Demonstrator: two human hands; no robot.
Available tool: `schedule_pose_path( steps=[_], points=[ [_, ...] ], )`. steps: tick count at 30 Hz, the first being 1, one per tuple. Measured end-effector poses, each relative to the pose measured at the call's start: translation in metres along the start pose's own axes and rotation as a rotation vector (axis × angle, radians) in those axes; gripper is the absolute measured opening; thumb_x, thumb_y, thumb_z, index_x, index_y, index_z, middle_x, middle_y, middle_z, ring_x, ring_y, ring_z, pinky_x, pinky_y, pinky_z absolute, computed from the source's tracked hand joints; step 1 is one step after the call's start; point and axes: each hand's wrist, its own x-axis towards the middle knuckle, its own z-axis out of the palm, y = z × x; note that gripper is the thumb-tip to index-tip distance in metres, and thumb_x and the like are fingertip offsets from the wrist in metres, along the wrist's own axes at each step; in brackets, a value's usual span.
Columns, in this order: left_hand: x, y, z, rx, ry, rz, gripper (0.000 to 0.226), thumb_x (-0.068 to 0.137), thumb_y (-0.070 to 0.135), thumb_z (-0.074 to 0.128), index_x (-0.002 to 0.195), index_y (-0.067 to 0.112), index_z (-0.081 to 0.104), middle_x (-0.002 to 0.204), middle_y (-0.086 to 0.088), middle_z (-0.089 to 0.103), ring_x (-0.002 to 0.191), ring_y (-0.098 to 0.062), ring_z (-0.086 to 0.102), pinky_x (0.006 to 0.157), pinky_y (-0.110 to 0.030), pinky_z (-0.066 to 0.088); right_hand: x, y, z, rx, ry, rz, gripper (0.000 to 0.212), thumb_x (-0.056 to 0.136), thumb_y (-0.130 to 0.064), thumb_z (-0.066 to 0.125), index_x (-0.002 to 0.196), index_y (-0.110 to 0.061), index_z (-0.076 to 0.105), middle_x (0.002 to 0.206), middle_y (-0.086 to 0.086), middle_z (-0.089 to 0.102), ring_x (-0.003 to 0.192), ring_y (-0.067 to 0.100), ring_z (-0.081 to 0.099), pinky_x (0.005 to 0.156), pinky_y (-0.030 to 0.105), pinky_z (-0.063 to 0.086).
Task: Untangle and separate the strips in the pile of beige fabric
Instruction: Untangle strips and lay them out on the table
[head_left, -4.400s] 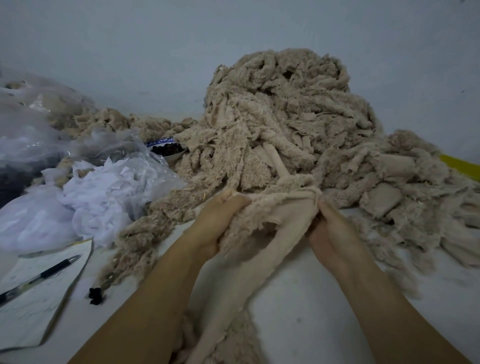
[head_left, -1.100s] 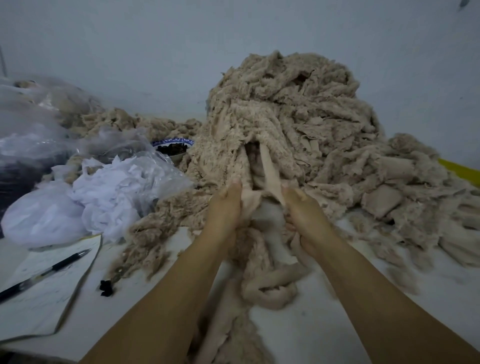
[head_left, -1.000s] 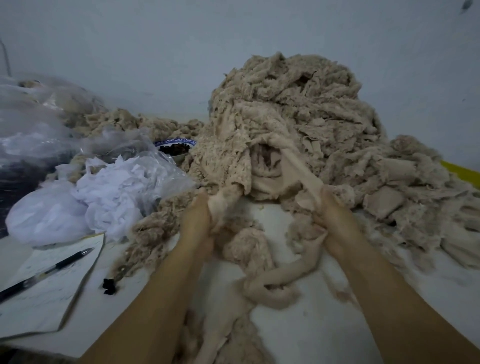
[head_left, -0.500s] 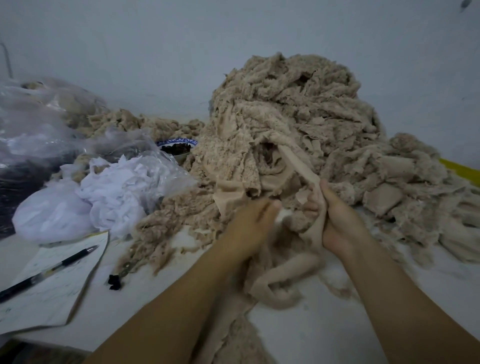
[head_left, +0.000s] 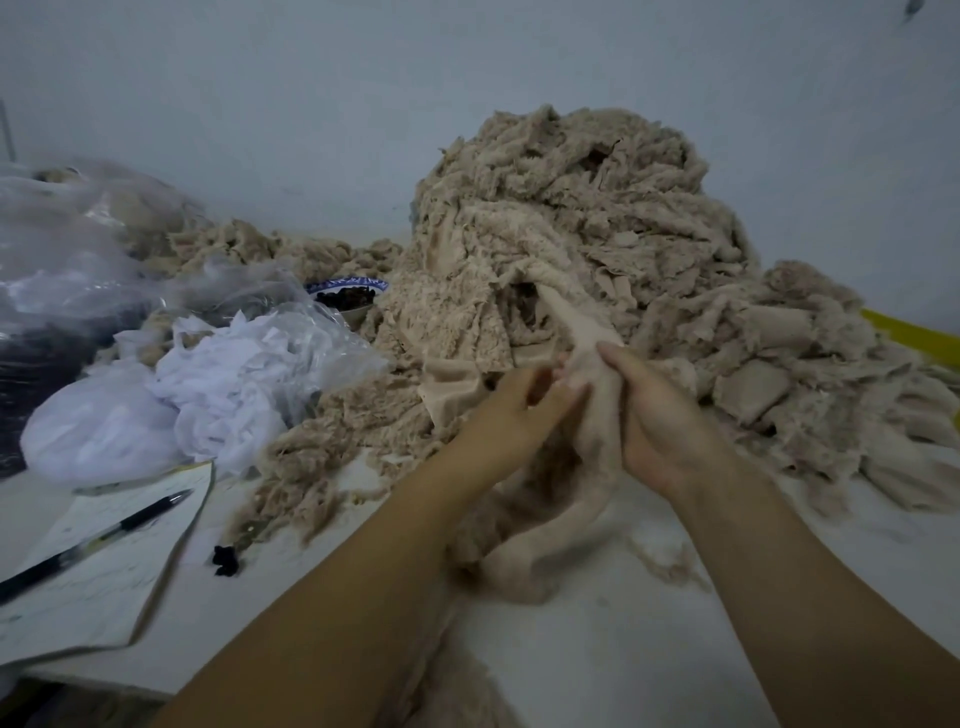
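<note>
The right hand (head_left: 660, 415) is wrapping its fingers (head_left: 623, 366) round a smooth beige fabric strip (head_left: 576, 332) emerging from the tall frayed beige fabric pile (head_left: 571, 218) far on the white worktop (head_left: 623, 639), the left hand (head_left: 514, 410) pinching it alongside, and freeing it is probably calling for a steady nearward pull.

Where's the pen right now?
In the head view, the black pen lies at lower left, diagonally on the sheet of paper, below the white plastic bag and left of the small black scrap.
</note>
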Motion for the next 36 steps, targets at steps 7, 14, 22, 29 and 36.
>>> schedule_pose_path(
  steps=[7, 14, 22, 29, 36],
  points=[
    [0.007, 0.003, 0.001, -0.196, 0.006, -0.051, 0.028, 0.099, 0.033, 0.057, 0.107, 0.007, 0.067, 0.085, -0.001, 0.067, 0.078, -0.017, 0.060, 0.073, -0.029, 0.045, 0.001, -0.003, -0.010, -0.255, 0.248, -0.268, 0.017, 0.103, -0.032, 0.052, 0.097, -0.024, 0.065, 0.084, -0.003, 0.076, 0.077, 0.012, 0.073, 0.060, 0.026, 0.056],
    [0.008, -0.001, -0.020, -0.598, -0.010, -0.311, 0.029, 0.093, 0.039, 0.064, 0.098, 0.012, 0.075, 0.084, -0.010, 0.075, 0.073, -0.022, 0.072, 0.064, -0.033, 0.060, 0.002, -0.001, -0.025, -0.360, 0.264, -0.302, 0.018, 0.103, -0.034, 0.050, 0.095, -0.030, 0.066, 0.097, -0.006, 0.074, 0.084, 0.006, 0.071, 0.067, 0.021, 0.055],
    [0.019, -0.007, -0.023, -0.495, 0.097, -0.393, 0.049, 0.099, 0.050, 0.050, 0.069, 0.015, 0.068, 0.047, 0.005, 0.062, 0.036, -0.005, 0.055, 0.036, -0.012, 0.038, -0.010, 0.006, -0.021, -0.395, 0.155, -0.163, 0.024, 0.103, -0.039, 0.048, 0.101, -0.023, 0.066, 0.103, 0.005, 0.074, 0.093, 0.018, 0.071, 0.082, 0.037, 0.056],
    [0.044, 0.014, 0.006, -0.910, 0.067, -0.533, 0.026, 0.103, 0.026, 0.051, 0.097, 0.005, 0.064, 0.071, -0.004, 0.061, 0.061, -0.014, 0.058, 0.052, -0.024, 0.052, -0.032, 0.041, -0.010, -0.671, -0.160, -0.050, 0.046, 0.091, -0.057, 0.048, 0.114, -0.021, 0.066, 0.111, 0.002, 0.074, 0.106, 0.020, 0.069, 0.094, 0.037, 0.053],
    [0.041, 0.014, 0.001, -0.589, -0.212, -0.301, 0.028, 0.100, 0.033, 0.055, 0.111, 0.009, 0.062, 0.103, -0.010, 0.064, 0.095, -0.022, 0.060, 0.090, -0.034, 0.050, -0.013, 0.019, -0.026, -0.225, -0.040, -0.080, 0.034, 0.103, -0.034, 0.045, 0.120, -0.012, 0.065, 0.107, 0.010, 0.075, 0.098, 0.019, 0.072, 0.081, 0.031, 0.058]
  ],
)
